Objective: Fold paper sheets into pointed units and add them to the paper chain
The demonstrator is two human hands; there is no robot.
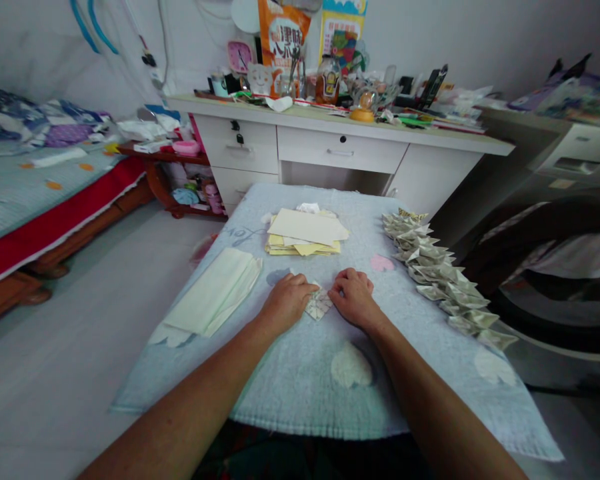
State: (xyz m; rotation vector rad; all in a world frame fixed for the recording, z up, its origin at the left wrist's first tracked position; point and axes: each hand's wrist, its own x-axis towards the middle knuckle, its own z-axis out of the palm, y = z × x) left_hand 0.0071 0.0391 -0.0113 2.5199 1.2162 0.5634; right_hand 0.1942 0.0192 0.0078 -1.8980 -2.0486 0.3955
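Observation:
A small square of folded paper (319, 305), marked with creases, lies flat on the cloth between my hands. My left hand (291, 298) has its fingers closed on the paper's left corner. At the right corner, my right hand (353, 293) is curled with its fingertips against the paper's edge. Just beyond them sits a stack of cream and yellow paper sheets (307, 230). A folded bundle of pale paper (215, 291) rests to the left. Along the right side, several pointed folded-paper pieces (430, 267) stand in rows.
The table is covered by a light blue cloth (300, 393) with heart shapes. Behind it stands a white desk (340, 147) crowded with jars and packets. A bed (55, 180) is at the left, and a front-loading washing machine (570, 267) is close on the right.

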